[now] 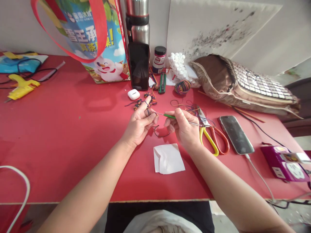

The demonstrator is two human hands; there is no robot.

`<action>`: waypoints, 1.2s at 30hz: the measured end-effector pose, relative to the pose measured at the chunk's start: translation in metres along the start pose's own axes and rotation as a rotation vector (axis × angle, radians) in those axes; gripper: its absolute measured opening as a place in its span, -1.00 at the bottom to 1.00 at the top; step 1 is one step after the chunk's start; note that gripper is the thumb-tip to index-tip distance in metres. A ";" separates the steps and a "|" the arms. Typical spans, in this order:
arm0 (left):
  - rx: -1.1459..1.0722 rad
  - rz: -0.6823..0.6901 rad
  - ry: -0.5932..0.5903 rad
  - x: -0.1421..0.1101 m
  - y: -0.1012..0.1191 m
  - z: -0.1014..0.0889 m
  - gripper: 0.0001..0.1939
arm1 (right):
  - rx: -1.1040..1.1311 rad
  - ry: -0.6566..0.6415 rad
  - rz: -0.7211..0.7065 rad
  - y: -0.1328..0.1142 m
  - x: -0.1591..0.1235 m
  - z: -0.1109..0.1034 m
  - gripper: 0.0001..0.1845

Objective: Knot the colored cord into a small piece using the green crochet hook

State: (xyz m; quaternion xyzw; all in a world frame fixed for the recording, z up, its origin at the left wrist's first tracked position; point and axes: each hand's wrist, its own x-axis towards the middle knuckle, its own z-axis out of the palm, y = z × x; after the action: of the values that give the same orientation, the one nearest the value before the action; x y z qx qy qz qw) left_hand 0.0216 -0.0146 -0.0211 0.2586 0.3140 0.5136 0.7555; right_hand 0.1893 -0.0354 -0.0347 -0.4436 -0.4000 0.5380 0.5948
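Observation:
My left hand is above the red table, its fingers pinched on a dark multicoloured cord with the index finger raised. My right hand pinches a thin crochet hook with a green handle; its metal tip points at the cord in my left fingers. A loop of the cord hangs down between the two hands. Several finished small knotted pieces lie just beyond my left hand.
Scissors with yellow and orange handles and a phone lie to the right. A white paper square lies near me. A ball of yarn, earbud case, standing phone, bottle, printed bag, cushion and power strip ring the table.

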 end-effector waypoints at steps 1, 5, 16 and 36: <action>0.007 0.005 -0.006 0.000 0.000 0.000 0.13 | -0.010 0.008 -0.011 -0.001 0.000 0.000 -0.48; 0.029 0.042 -0.025 0.001 0.001 -0.001 0.11 | -0.022 0.020 -0.039 -0.003 0.000 0.001 -0.46; 0.059 0.056 -0.039 0.000 0.004 0.000 0.10 | 0.060 0.030 -0.032 -0.005 0.003 0.001 -0.50; 0.108 0.090 -0.088 -0.002 0.011 -0.002 0.00 | 0.076 0.033 -0.033 -0.013 0.007 -0.004 -0.55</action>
State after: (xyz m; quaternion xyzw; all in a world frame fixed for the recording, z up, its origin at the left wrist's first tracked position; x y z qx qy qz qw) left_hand 0.0131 -0.0124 -0.0146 0.3351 0.2959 0.5175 0.7296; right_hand 0.1976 -0.0297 -0.0236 -0.4227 -0.3767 0.5355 0.6266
